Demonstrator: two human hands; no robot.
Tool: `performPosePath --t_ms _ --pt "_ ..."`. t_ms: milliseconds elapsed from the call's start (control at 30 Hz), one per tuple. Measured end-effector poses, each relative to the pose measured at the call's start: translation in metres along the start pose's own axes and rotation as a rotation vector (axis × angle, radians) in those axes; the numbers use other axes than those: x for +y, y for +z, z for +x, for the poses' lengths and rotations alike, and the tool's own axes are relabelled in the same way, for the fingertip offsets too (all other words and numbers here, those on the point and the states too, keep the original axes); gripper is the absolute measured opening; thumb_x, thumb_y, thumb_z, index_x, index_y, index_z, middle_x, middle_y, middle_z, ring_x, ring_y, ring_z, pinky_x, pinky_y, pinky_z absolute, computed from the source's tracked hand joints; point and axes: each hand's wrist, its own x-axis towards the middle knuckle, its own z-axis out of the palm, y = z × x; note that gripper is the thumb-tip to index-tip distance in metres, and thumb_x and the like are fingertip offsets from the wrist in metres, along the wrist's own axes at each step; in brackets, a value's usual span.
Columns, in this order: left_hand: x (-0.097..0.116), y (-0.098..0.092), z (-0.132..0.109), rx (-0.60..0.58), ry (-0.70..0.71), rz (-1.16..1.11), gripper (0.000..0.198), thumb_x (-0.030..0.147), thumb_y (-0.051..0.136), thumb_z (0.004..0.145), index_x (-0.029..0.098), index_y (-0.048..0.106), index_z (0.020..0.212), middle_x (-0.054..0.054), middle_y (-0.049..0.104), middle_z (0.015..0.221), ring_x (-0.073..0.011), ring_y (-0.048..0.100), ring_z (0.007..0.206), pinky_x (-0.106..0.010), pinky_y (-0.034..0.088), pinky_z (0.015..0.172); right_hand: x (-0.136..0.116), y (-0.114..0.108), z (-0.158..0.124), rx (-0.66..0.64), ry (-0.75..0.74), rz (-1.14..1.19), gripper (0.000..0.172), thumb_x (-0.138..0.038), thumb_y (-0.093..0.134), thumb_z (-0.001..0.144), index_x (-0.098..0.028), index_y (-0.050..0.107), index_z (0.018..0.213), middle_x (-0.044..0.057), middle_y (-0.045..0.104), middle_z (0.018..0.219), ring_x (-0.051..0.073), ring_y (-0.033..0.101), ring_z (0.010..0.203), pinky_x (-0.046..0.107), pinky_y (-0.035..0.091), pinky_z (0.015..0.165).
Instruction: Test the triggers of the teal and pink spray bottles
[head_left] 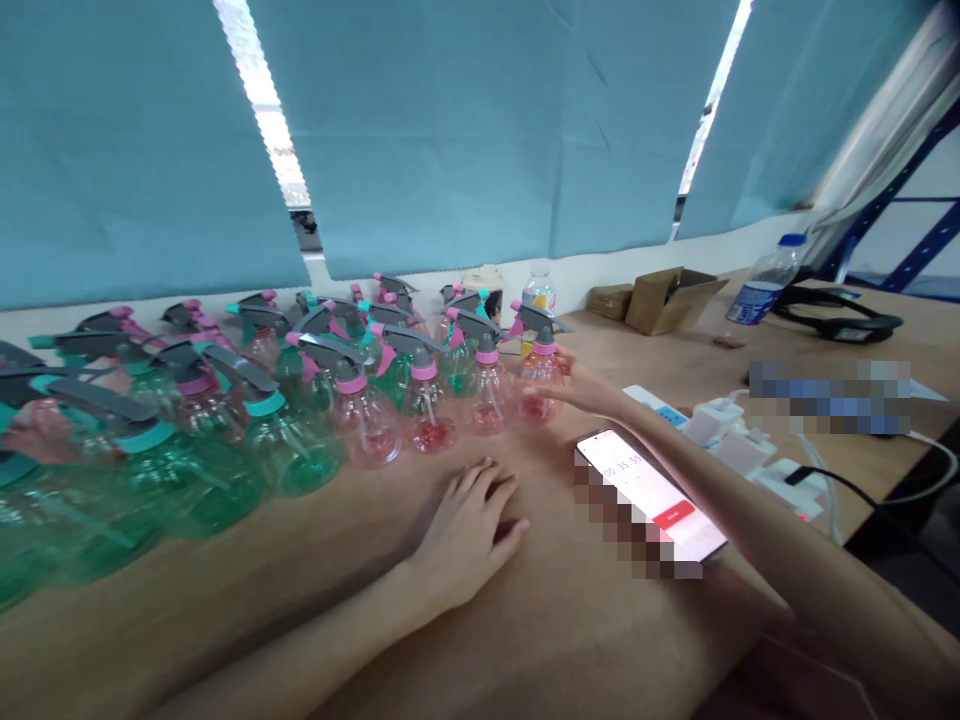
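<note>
My right hand (568, 383) is around the side of a pink spray bottle (537, 408) at the right end of the front row. That bottle stands upright on the wooden table, with a grey and pink trigger head. My left hand (471, 535) lies palm down on the table with fingers apart, holding nothing. Beyond its fingertips stand more pink spray bottles (430, 425). Green spray bottles (296, 455) with turquoise collars fill the left side. Several rows stand close together, and those behind are partly hidden.
A phone (660, 505) showing a running timer lies below my right forearm. White chargers and a power strip (795, 490) with cables sit to the right. Farther back are an open cardboard box (667, 300), a water bottle (761, 290) and a black strap-like object (840, 315). Blue curtains (465, 130) hang behind.
</note>
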Motion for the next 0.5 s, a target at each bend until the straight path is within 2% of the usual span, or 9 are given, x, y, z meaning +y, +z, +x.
performPosePath --t_ms 67,133,200,233,300,367,400,500 --pt "0.0 0.0 0.0 -0.002 0.001 0.002 0.043 0.037 0.048 0.092 0.013 0.051 0.128 -0.014 0.049 0.136 -0.0305 0.038 0.13 -0.05 0.037 0.102 -0.005 -0.007 -0.011 0.031 0.048 -0.065 0.058 -0.043 0.074 0.066 -0.021 0.057 0.118 0.014 0.062 0.118 0.038 0.057 0.11 0.052 0.045 0.091" --pt "-0.001 0.0 -0.001 -0.002 0.005 0.006 0.044 0.037 0.048 0.092 0.013 0.05 0.129 -0.014 0.048 0.136 -0.0303 0.038 0.13 -0.05 0.036 0.103 -0.015 -0.013 -0.03 0.082 0.086 -0.13 0.065 -0.044 0.072 0.068 -0.013 0.053 0.122 0.022 0.059 0.119 0.045 0.051 0.115 0.061 0.039 0.092" --pt "-0.002 0.001 -0.001 -0.002 0.009 0.019 0.045 0.038 0.047 0.092 0.012 0.05 0.129 -0.015 0.048 0.137 -0.0302 0.038 0.13 -0.049 0.036 0.103 -0.028 -0.014 -0.056 0.107 0.062 -0.179 0.06 -0.044 0.068 0.072 -0.014 0.053 0.121 0.021 0.058 0.121 0.044 0.049 0.118 0.06 0.038 0.094" --pt "-0.002 0.001 -0.002 -0.002 0.011 0.025 0.045 0.038 0.048 0.092 0.012 0.05 0.129 -0.015 0.048 0.137 -0.0303 0.039 0.13 -0.049 0.035 0.104 -0.035 -0.012 -0.07 0.097 -0.001 -0.228 0.052 -0.043 0.063 0.076 -0.016 0.054 0.12 0.019 0.059 0.119 0.04 0.053 0.115 0.058 0.041 0.093" --pt "-0.003 0.002 -0.003 -0.005 0.013 0.034 0.046 0.038 0.048 0.092 0.011 0.05 0.129 -0.016 0.048 0.137 -0.0307 0.039 0.129 -0.048 0.035 0.104 -0.05 -0.001 -0.096 0.058 -0.118 -0.249 0.039 -0.041 0.057 0.082 -0.021 0.057 0.115 0.013 0.064 0.113 0.033 0.061 0.104 0.053 0.047 0.088" --pt "-0.004 0.002 -0.006 -0.009 0.018 0.033 0.046 0.037 0.049 0.092 0.011 0.051 0.129 -0.017 0.047 0.138 -0.0304 0.039 0.13 -0.048 0.034 0.105 -0.063 0.017 -0.116 -0.108 -0.24 -0.209 0.027 -0.034 0.05 0.088 -0.025 0.059 0.111 0.009 0.065 0.112 0.028 0.062 0.104 0.048 0.049 0.089" --pt "-0.006 0.001 -0.009 -0.01 0.022 0.033 0.046 0.037 0.049 0.092 0.011 0.05 0.129 -0.016 0.047 0.139 -0.0298 0.038 0.13 -0.047 0.033 0.106 -0.069 0.026 -0.123 -0.193 -0.271 -0.192 0.026 -0.029 0.045 0.09 -0.025 0.06 0.111 0.008 0.065 0.115 0.026 0.059 0.11 0.048 0.048 0.092" --pt "-0.015 -0.004 -0.026 -0.006 0.016 0.034 0.047 0.037 0.049 0.092 0.011 0.048 0.131 -0.015 0.046 0.14 -0.0278 0.037 0.132 -0.046 0.032 0.107 -0.078 0.055 -0.135 -0.283 -0.223 -0.199 0.034 -0.025 0.04 0.093 -0.02 0.054 0.123 0.011 0.057 0.13 0.025 0.054 0.12 0.048 0.043 0.1"
